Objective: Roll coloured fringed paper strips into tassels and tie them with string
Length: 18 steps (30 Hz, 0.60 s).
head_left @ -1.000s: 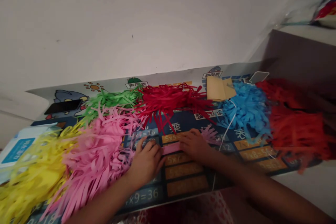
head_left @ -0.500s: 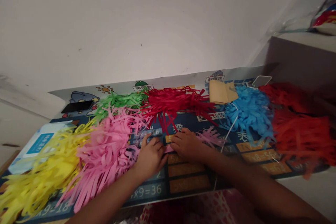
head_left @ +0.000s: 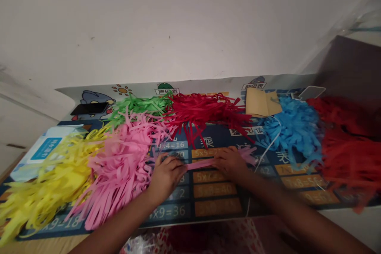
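Note:
A pink fringed paper strip (head_left: 200, 164) stretches between my two hands, low over the printed mat (head_left: 214, 210). My left hand (head_left: 167, 172) is closed on its left end, fingers curled. Around its middle right part my right hand (head_left: 229, 163) is closed too, and loose pink fringe (head_left: 247, 154) sticks out beyond the fingers. Left of my left hand lies a large heap of pink fringed paper (head_left: 122, 166). Behind both hands spreads a dark red fringed bunch (head_left: 205, 113).
Yellow fringe (head_left: 56, 182), green fringe (head_left: 143, 105), blue fringe (head_left: 294, 127) and orange-red fringe (head_left: 351, 158) lie on the mat. A black phone (head_left: 89, 108), a wipes pack (head_left: 49, 147), a folded tan paper (head_left: 262, 102) and a white cord (head_left: 269, 143) are there too.
My hands have moved apart, so a longer stretch of the pink strip shows between them. The view has shifted slightly, and the right hand sits farther right.

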### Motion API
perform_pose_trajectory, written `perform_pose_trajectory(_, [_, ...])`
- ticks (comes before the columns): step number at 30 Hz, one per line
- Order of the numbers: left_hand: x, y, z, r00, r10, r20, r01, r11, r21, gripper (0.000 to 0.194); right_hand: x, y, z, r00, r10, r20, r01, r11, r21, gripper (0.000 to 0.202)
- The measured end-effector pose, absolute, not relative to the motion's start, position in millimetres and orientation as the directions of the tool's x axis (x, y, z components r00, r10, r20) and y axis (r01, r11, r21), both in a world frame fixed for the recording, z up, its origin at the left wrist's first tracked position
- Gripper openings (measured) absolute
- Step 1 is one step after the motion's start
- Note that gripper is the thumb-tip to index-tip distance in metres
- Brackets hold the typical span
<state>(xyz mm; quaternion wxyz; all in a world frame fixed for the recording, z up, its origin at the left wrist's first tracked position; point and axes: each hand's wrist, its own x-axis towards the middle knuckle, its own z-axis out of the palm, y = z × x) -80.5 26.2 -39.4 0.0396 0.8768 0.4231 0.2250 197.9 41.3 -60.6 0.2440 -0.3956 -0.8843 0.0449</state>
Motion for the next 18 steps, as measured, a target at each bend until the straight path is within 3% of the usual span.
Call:
perform_pose_trajectory(3, [-80.7,31.1,-35.5,0.493,0.82,0.291,0.734,-0.572,0.367,0.016,202.6,44.5,-57.7,-0.505,0.808,0.303,0.716,0.588,-0.376,0.012])
perform_pose_trajectory(6, [-77.2,34.6,-30.8,0.462,0.853,0.242,0.761,-0.521,0.387,0.019,198.9,49.5,-51.5,-0.457,0.872,0.176,0.752,0.484,-0.448,0.013])
perform_pose_trajectory(10, [-71.3,37.7,-27.1,0.448,0.874,0.188,0.79,-0.485,0.376,0.022,191.5,56.9,-43.1,-0.427,0.901,0.082,0.794,0.416,-0.443,0.013])
perform_pose_trajectory(15, [-68.3,42.4,-27.9,0.456,0.883,0.109,0.819,-0.464,0.337,0.018,186.1,60.8,-42.0,-0.39,0.918,0.075,0.821,0.383,-0.424,0.017])
perform_pose_trajectory(18, [-69.6,41.1,-29.3,0.513,0.84,0.177,0.79,-0.542,0.287,0.007,188.2,57.1,-44.7,-0.359,0.927,0.111,0.84,0.373,-0.395,0.012])
